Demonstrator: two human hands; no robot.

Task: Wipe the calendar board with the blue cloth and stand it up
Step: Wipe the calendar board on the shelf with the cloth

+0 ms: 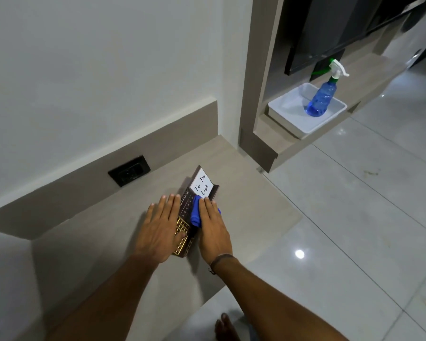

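Note:
The calendar board (187, 209) lies flat on a low grey ledge (244, 207). It is dark brown with a gold grid at the near end and a white "To Do List" card (202, 185) at the far end. My left hand (160, 227) rests flat, palm down, on the board's left side and gold grid. My right hand (213, 227) presses the bunched blue cloth (197, 212) onto the middle of the board, fingers extended over it. Much of the board is hidden under both hands.
A black wall socket (129, 170) sits in the skirting behind the ledge. To the far right a white tray (290, 112) holds a blue spray bottle (324, 94) under a dark cabinet. Glossy floor tiles (354, 217) lie to the right; my bare foot (225, 327) shows below.

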